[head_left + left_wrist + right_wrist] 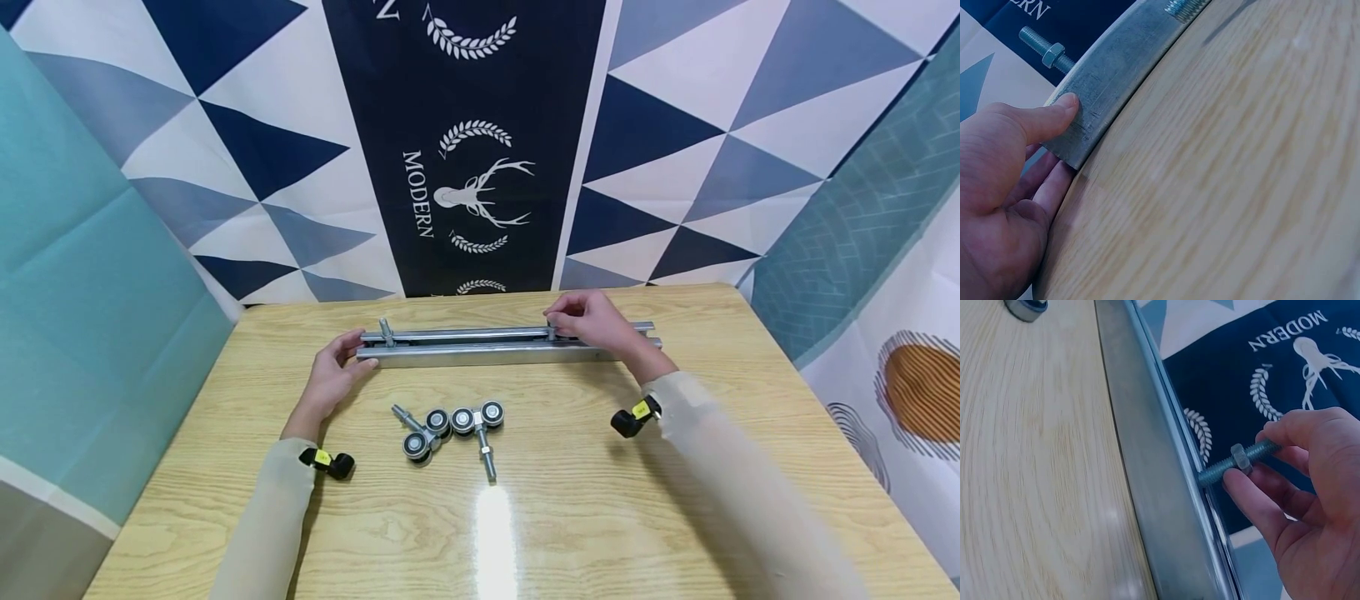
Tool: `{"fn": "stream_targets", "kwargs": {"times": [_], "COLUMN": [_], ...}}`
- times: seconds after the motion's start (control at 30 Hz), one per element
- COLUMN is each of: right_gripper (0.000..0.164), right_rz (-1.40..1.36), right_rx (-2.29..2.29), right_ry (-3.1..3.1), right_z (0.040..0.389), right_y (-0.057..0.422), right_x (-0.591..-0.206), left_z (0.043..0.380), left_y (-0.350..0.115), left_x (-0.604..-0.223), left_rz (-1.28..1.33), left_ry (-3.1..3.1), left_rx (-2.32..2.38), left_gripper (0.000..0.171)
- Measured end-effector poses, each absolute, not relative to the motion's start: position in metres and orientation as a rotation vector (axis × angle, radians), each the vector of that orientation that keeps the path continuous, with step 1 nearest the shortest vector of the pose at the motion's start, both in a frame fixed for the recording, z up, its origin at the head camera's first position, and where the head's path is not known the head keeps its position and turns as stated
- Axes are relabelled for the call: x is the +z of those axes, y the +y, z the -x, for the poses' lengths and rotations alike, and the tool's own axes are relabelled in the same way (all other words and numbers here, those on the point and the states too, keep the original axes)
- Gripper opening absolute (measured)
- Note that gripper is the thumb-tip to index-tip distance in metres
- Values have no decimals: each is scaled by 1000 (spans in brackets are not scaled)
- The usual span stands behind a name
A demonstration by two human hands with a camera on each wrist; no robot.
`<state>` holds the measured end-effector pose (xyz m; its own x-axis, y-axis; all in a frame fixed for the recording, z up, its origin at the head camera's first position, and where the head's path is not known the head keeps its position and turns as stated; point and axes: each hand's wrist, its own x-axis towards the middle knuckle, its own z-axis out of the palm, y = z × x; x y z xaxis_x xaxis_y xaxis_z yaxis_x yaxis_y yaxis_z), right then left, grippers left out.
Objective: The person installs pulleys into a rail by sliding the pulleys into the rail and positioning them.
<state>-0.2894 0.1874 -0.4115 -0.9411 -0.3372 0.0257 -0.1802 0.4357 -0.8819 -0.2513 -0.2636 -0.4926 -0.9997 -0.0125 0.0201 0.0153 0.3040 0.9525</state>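
Observation:
A grey metal channel rail (487, 357), its slot facing up, lies across the far part of the table. My left hand (335, 372) grips its left end, the thumb on the front wall and the fingers around the end and behind. Close to that hand, a threaded bolt (1047, 50) with a nut sticks up out of the slot. Toward the rail's right end my right hand (596, 323) pinches a second threaded bolt (1219, 470), which also rises from the slot and carries a nut (1241, 457). Whatever holds these bolts inside the rail is hidden.
Two loose roller trolleys lie in front of the rail on the wooden table (360, 533). The left trolley (427, 435) points its bolt back and left; the right trolley (478, 423) points its bolt toward me. A patterned cloth (480, 92) hangs behind the table.

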Motion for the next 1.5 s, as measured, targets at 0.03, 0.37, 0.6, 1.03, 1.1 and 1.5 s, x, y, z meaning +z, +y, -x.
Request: {"fn": "stream_targets", "kwargs": {"times": [0.03,0.37,0.6,1.03,1.1,1.5], "right_gripper": [19,15,15,19,18,18], "right_rz": [460,483,515,590,594,570], "right_rx": [-1526,-1520,-1536,-1513,-1520,-1533], "right_ry": [2522,2534,2537,2562,2554,2521], "right_z": [290,293,296,298,298,299], "right_y": [184,147,118,67,62,47], "right_x": [-412,-414,-416,-417,-416,-417], "left_z": [251,252,252,252,252,252], "left_y": [-264,-263,-263,-263,-262,-263], "left_x": [-493,-494,-493,-492,-492,-492], "left_rz": [4,-8,3,-1,0,1], "left_ry": [-2516,-2525,-2522,-2523,-2523,-2527], "left_rx": [-1841,-1838,-1844,-1836,-1839,-1840], "left_gripper": [67,67,67,66,66,67]}}
